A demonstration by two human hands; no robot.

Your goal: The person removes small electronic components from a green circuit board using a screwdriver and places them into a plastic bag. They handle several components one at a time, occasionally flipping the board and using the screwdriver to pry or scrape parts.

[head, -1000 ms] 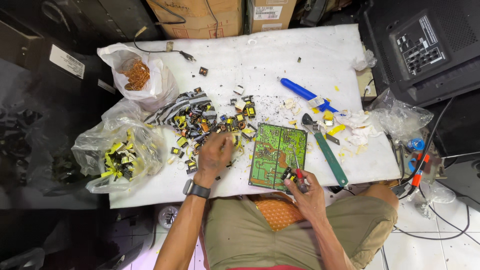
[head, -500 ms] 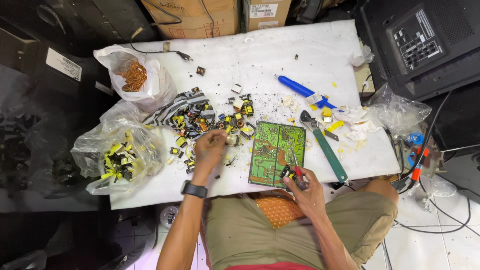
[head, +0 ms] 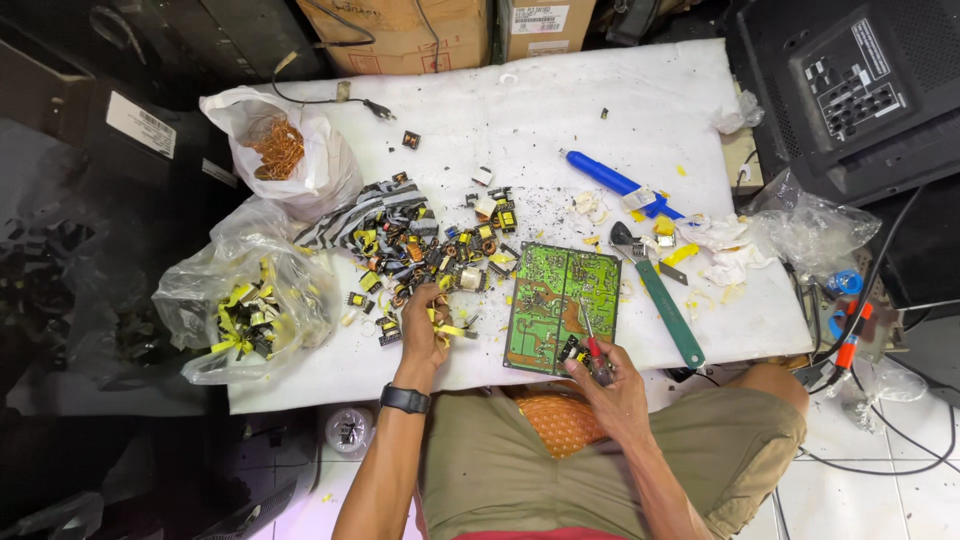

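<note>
A green circuit board [head: 560, 300] lies flat near the white table's front edge. My right hand [head: 610, 385] grips a small red-handled tool [head: 590, 345] whose thin tip rests on the board's near right corner. My left hand [head: 425, 335], with a black wristwatch, rests on the near edge of a pile of small yellow-and-black transformers and coils [head: 430, 250], its fingers closed around a yellow-taped part.
A clear bag of yellow parts [head: 245, 310] sits at the table's left edge, a white bag of copper wire [head: 285, 150] behind it. A green-handled wrench [head: 660, 290], a blue-handled tool [head: 615, 183] and crumpled tissue [head: 725, 250] lie right of the board. A black monitor stands far right.
My left hand has shifted slightly along the near edge of the parts pile. My right hand stays at the board's near right corner with the tool.
</note>
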